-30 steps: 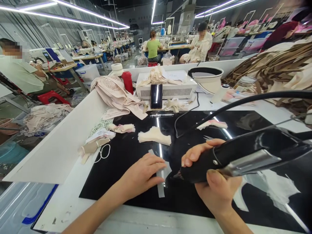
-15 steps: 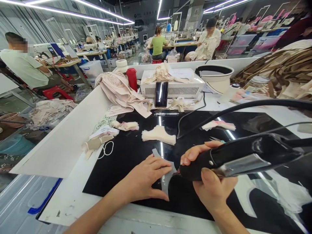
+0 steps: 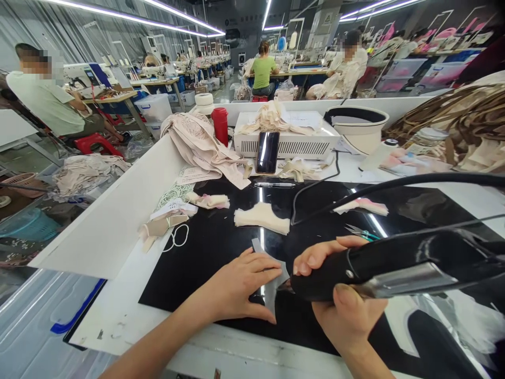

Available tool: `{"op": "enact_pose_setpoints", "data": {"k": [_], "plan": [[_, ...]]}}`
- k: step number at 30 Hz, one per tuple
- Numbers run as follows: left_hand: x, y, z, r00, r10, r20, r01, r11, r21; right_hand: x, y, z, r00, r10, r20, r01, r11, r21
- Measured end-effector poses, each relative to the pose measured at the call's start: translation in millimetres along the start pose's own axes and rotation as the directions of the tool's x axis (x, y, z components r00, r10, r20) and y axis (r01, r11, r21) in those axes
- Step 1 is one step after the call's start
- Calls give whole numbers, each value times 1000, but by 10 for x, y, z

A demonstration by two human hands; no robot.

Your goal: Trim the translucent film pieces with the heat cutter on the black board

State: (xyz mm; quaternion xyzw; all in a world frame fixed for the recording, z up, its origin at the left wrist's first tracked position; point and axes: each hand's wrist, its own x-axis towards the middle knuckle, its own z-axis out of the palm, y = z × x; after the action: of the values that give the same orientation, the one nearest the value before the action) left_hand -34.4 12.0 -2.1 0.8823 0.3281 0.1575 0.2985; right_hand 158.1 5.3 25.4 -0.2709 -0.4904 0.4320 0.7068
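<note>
Crosswise runs the black tool [image 3: 398, 260]; it points left.

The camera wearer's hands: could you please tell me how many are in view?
2: the left hand rests on the translucent piece on the black mat, and the right hand grips the black tool.

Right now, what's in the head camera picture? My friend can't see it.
Someone's left hand rests on a translucent piece on a glossy black board while the right hand grips a black handheld tool pointed toward it. Beyond lie layered cream fabric and a pen.
</note>
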Motion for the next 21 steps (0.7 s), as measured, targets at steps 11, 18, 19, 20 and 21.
{"op": "enact_pose_setpoints", "data": {"k": [11,18,19,20,21], "plan": [[24,18,-10,1000,1,-10,-1,1000,-13,-55,-109,56,1000,9,-6,-9,1000,23],[24,0,10,1000,3,-2,-3,1000,-15,-142,-132,57,997,57,49,-60,997,55],[24,0,10,1000,4,-5,-4,1000,-14,-150,-132,56,997,55,53,-58,997,59],[24,0,9,1000,5,-8,-5,1000,-12,-157,-133,56,997,50,55,-53,997,60],[25,1,8,1000,5,-8,-5,1000,-8,-163,-133,56,997,45,56,-49,997,58]]}}
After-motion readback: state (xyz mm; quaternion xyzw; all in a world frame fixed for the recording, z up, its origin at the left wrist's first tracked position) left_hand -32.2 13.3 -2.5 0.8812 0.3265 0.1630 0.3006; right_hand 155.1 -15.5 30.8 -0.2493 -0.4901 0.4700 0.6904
